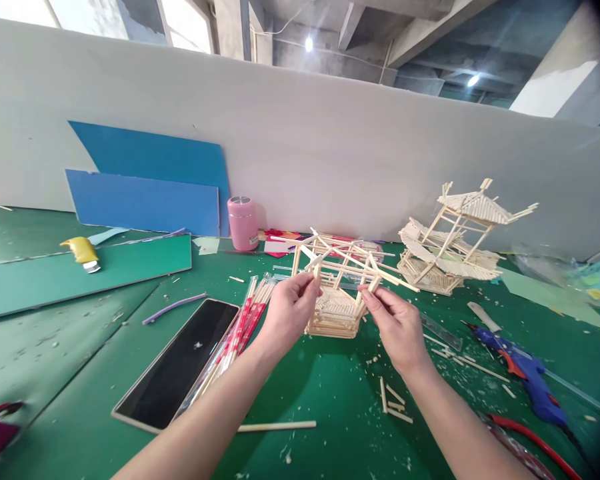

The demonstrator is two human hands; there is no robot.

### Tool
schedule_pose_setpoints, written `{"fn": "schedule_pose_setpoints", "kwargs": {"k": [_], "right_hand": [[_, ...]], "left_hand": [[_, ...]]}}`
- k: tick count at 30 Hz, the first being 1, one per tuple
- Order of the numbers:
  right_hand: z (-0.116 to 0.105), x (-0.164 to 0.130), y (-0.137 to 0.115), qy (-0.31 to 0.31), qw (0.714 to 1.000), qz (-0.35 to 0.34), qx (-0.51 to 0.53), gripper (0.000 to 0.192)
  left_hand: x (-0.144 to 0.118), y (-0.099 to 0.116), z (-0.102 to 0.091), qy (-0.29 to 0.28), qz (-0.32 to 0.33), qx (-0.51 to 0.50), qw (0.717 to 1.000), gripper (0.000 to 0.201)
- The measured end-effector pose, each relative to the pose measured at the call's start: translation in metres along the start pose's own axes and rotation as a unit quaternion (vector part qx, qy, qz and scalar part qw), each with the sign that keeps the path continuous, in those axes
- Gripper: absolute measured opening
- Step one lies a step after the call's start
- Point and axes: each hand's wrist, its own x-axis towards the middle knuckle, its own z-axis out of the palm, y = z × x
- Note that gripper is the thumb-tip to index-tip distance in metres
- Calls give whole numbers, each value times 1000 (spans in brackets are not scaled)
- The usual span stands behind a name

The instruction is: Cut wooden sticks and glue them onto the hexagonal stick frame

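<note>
Pale wooden-stick model pavilion, half built [336, 303], sits on the green cutting-mat tabletop [300, 393] near the middle of view, its stacked log-style base down on the mat and loose roof sticks fanning up and outward above. Left hand [291, 308] pinches an upright stick at the model's left corner, fingertips closed on it. Right hand [396, 323] grips the frame at the right corner, thumb and forefinger closed on a slanted stick. Both hands touch the model; neither is free. Finished wooden-stick pagoda with tiered roofs [455, 243] stands behind and to the right, well apart. Blue hot-glue gun [523, 373] lies on the right, red-handled pliers [525, 437] just below it. Bundle of sticks in a red-and-white printed wrapper [237, 337] lies beside a black rectangular tablet [177, 363] on the left. Pink cylindrical flask [243, 223] stands by the wall, next to blue sheets of board [147, 193]. Offcuts scattered over the mat. Risk, as a judgement: the roof sticks look thin and lightly joined, so uneven squeeze or a twist between the two hands could pop a joint or snap a stick; a wrist could also catch the protruding rafters and skew the frame.
</note>
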Motion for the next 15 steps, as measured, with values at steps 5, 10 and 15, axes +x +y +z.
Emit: {"fn": "schedule_pose_setpoints", "kwargs": {"k": [5, 10, 15], "right_hand": [[0, -3, -2, -12, 1000, 5, 1, 22], [1, -5, -1, -11, 1000, -3, -3, 22], [-1, -8, 1, -25, 1000, -4, -7, 24]], "left_hand": [[-2, 0, -1, -3, -2, 6, 1000, 29], [-4, -2, -2, 2, 2, 13, 1000, 27], [-9, -4, -3, -4, 5, 11, 1000, 27]]}}
